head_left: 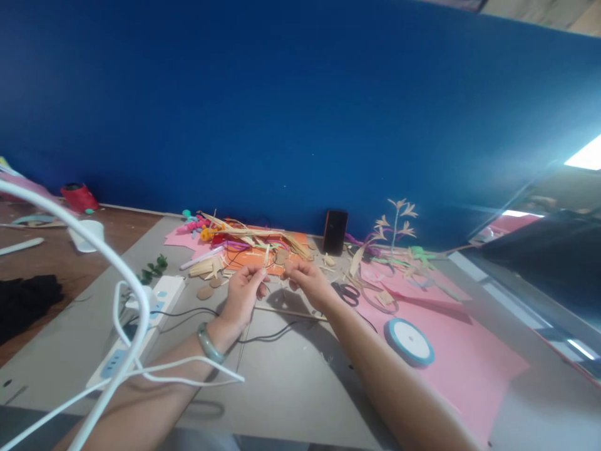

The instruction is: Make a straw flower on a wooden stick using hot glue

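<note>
My left hand point(241, 294), with a green bangle point(210, 343) on its wrist, pinches a thin pale strip point(267, 255) that sticks up from the fingertips. Close by on the right, my right hand point(310, 283) has its fingers closed together; what they hold, if anything, is too small to make out. Both hands are raised above the grey table point(282, 401). Behind them lies a pile of straw-coloured strips point(253, 233) on orange paper point(241, 259). Black-handled scissors point(348, 294) rest right of my right hand.
A white power strip point(164, 300) and a looping white cable point(136, 285) occupy the left. A dark phone point(335, 232) stands against the blue wall point(300, 113). Right are pink paper point(469, 363), a blue-edged tape roll point(409, 341) and an upright stem with pale flowers point(395, 225). A white cup point(87, 236) is far left.
</note>
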The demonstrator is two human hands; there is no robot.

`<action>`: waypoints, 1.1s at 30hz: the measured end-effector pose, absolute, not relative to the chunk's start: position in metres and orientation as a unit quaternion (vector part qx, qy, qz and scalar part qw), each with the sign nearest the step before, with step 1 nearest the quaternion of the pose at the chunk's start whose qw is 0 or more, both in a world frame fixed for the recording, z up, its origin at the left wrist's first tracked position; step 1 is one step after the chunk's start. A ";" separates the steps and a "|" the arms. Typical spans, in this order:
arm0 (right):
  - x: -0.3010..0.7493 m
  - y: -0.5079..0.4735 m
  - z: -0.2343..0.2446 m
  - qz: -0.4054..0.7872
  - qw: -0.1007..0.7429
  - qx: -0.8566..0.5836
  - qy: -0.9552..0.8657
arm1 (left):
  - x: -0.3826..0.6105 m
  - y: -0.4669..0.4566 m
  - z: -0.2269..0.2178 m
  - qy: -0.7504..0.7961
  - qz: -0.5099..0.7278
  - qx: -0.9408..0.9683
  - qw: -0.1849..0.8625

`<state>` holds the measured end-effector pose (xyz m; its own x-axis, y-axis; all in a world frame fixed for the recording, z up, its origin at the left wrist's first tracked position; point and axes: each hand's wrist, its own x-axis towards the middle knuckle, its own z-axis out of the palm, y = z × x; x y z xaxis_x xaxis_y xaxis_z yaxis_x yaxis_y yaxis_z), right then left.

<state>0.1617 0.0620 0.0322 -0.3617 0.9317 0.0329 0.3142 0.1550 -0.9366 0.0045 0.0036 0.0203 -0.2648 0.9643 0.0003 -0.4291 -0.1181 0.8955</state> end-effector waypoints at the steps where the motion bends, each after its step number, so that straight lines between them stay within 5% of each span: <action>1: 0.163 0.060 0.029 0.513 0.369 -0.437 -0.640 | 0.004 0.004 0.020 0.420 0.674 0.318 0.517; 5: 0.165 0.056 0.024 0.526 0.374 -0.449 -0.618 | -0.001 0.007 0.021 0.426 0.685 0.313 0.501; 11: 0.149 0.061 0.027 0.238 0.134 -0.500 -0.822 | -0.008 0.012 0.019 0.434 0.698 0.313 0.475; 17: 0.118 0.068 0.022 0.199 0.109 -0.504 -0.834 | -0.004 0.011 0.018 0.434 0.691 0.308 0.490; 22: 0.131 0.063 0.027 0.228 0.166 -0.485 -0.828 | -0.004 0.010 0.021 0.428 0.690 0.299 0.502; 28: 0.167 0.041 0.034 0.459 0.415 -0.424 -0.661 | 0.004 0.002 0.022 0.415 0.657 0.297 0.555; 33: 0.182 0.040 0.037 0.477 0.461 -0.425 -0.617 | 0.009 -0.004 0.022 0.400 0.609 0.303 0.614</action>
<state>0.1822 0.0395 0.0368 -0.2148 0.9629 0.1635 0.0843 0.1850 -0.9791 0.0095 -0.0043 0.0218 -0.0627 0.9905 -0.1225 -0.5058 0.0742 0.8595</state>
